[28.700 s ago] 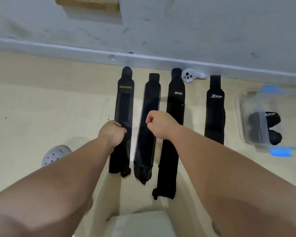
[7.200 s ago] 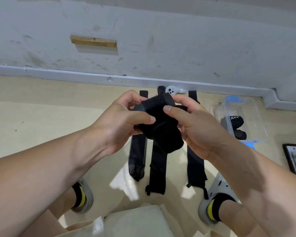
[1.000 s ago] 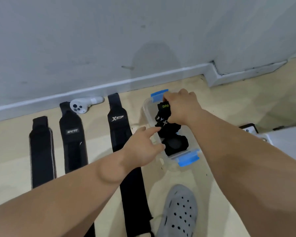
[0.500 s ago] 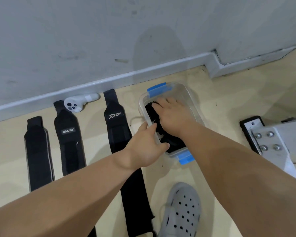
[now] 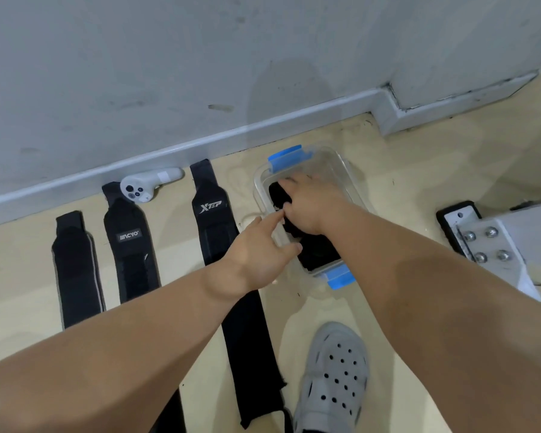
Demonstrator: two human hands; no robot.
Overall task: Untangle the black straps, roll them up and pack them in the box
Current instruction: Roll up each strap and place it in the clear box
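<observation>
right hand (image 5: 310, 204) is down inside the clear box (image 5: 347, 170), palm down, fingers laid fairly flat over the black rolled straps (image 5: 319, 251) packed in there, pressing rather than clutching as far as i can see. left hand (image 5: 260, 248) is at the box's near wall, index finger stretched out along the rim and the other fingers loosely bent on it. the thumb is hidden, so i can't call a real grip; it looks like a steadying touch. the box sits on the floor near the wall, blue latch (image 5: 289, 157) at the far end.

3 straps lie flat on the floor to the left, not yet rolled: the xtep strap (image 5: 213, 232) just beside the box, the middle strap (image 5: 132, 245) with a small label, and the plain strap (image 5: 75, 267) furthest left. a white controller (image 5: 144, 185) rests by the skirting and a grey shoe (image 5: 334, 376) below the box.

handling, my read: these are light, soft woven bands, floppy along their length and not fragile, so a roll probably wants to spring loose unless it's pressed or wedged against its neighbours. for the next one, best bet is to pinch 1 narrow end, roll it tight towards the other end, then hold it across the coil's width, thumb on the loose tail. the box looks light and may skid, hence the steadying hand.
</observation>
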